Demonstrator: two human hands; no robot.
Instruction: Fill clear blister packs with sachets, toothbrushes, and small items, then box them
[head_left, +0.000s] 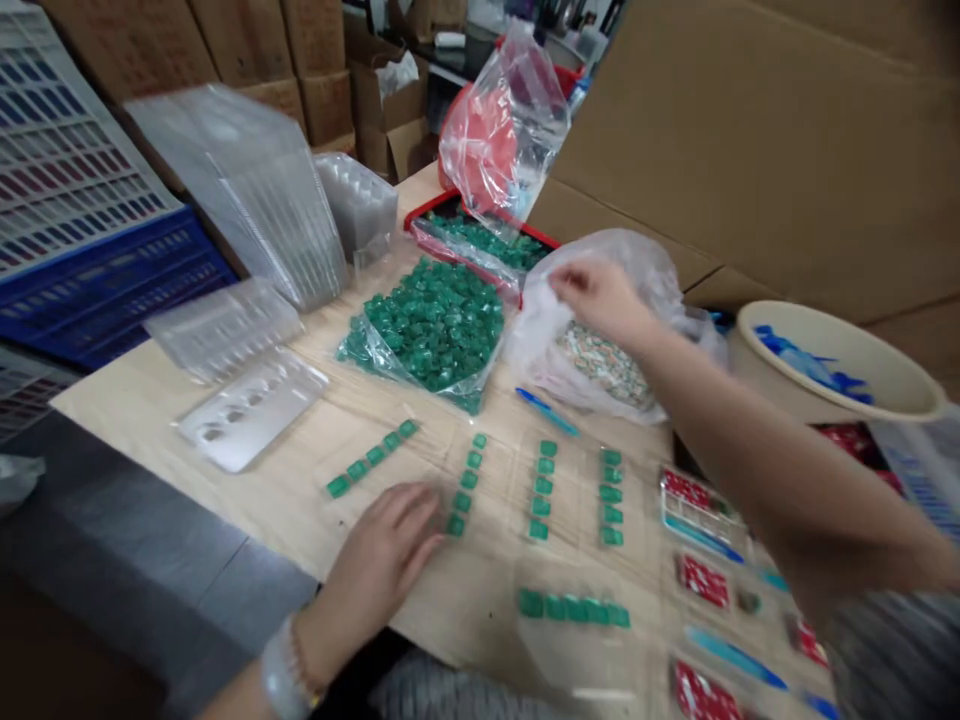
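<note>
My left hand [394, 535] lies on the table with its fingers stretched out. Its fingertips are at a clear plastic tray with a row of green squares [466, 480]. More such rows lie around it: a slanted green row [373, 458] to the left, two upright rows [543, 488] to the right and a sideways row [574, 608] nearer me. Over a white plastic bag [540, 335] of small mixed-colour chips [600, 360], my right hand [600, 298] has its fingers curled together. Whatever they may pinch is too small or hidden. A blue pen-like stick [547, 411] lies below the bag.
A pile of green pieces [435, 325] sits on clear film mid-table, before a red-rimmed tray [480, 240]. Stacked clear blister trays [240, 190] stand left. A beige tub [840, 360] with blue items and packs with red pieces [703, 580] are right. Cardboard [765, 130] rises behind.
</note>
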